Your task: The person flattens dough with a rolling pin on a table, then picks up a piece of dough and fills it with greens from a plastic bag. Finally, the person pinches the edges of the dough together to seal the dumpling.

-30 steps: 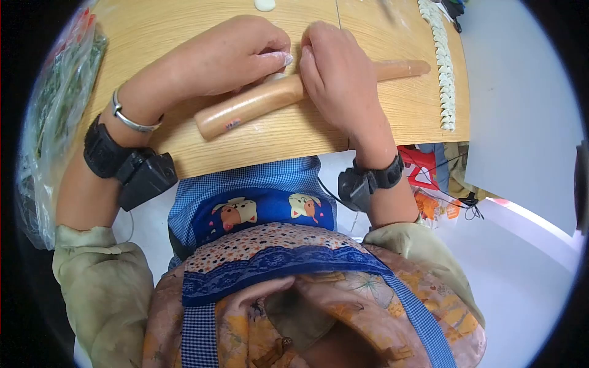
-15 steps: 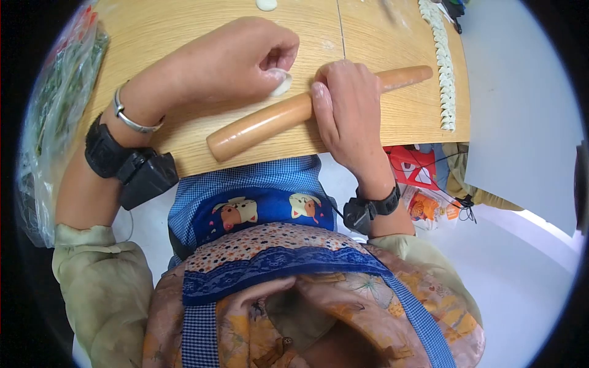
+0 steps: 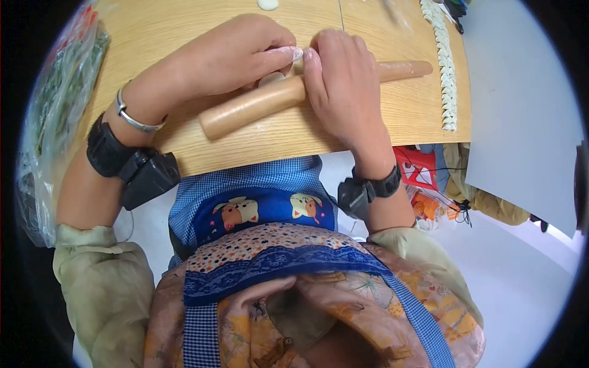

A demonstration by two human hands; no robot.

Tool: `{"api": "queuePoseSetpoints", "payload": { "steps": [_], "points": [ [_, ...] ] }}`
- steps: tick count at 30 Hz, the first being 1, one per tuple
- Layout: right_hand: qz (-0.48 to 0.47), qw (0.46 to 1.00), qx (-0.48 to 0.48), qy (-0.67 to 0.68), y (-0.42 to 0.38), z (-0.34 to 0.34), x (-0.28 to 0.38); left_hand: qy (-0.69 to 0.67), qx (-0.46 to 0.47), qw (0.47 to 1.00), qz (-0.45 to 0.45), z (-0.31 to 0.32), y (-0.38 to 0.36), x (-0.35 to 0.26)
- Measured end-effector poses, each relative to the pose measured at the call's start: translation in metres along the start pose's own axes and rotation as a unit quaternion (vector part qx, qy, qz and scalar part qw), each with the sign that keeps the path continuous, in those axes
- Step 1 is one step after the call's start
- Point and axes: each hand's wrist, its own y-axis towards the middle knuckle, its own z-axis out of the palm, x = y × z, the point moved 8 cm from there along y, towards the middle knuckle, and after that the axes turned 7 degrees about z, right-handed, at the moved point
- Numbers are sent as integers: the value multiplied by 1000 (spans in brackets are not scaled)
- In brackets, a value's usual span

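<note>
A wooden rolling pin (image 3: 254, 110) lies slantwise on the table (image 3: 184, 140). My right hand (image 3: 345, 83) is closed over the pin's middle, its thumb along the near side. To the left, my left hand (image 3: 254, 52) is curled with its thumb pointing toward the right hand. Below that thumb shows a small pale round of dough (image 3: 271, 80), right beside the pin; my left fingers pinch it, and most of it is hidden by the hand. White flour marks the left thumb tip. The two hands nearly meet at the fingertips.
Another flat dough round (image 3: 267, 4) lies at the far edge of view. A long overlapping row of dough pieces (image 3: 446, 73) runs along the table's right side. At the left lies a clear plastic bag (image 3: 67, 104) with greens inside. A red bag (image 3: 417, 167) sits below the table edge.
The right hand and the rolling pin have moved away from my body. The left thumb has straightened toward the right hand, and the dough round now sits lower behind the pin.
</note>
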Motion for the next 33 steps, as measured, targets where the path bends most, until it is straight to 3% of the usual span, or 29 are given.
{"api": "queuePoseSetpoints", "payload": {
  "steps": [1,3,10,21,25,27,31,33],
  "points": [
    [0,1000,0,0,7,4,-2,0,0,1000,0,2,1,8],
    [1,1000,3,14,17,9,-3,100,-73,981,149,-4,3,-7],
    [27,1000,4,13,7,4,-1,77,-21,995,55,1,-1,-1],
    [60,997,-9,41,-10,-19,6,23,25,999,35,-5,0,-17],
    [49,997,-14,52,-22,-23,7,48,25,998,14,-3,2,-24],
    [46,997,-13,60,-25,-24,8,-3,-32,999,-28,-7,1,-18],
    [43,997,-12,61,-27,-24,8,5,-48,999,5,-6,1,-19],
    [39,997,-18,62,-27,-24,9,46,-28,995,84,-2,1,-23]
  ]
}}
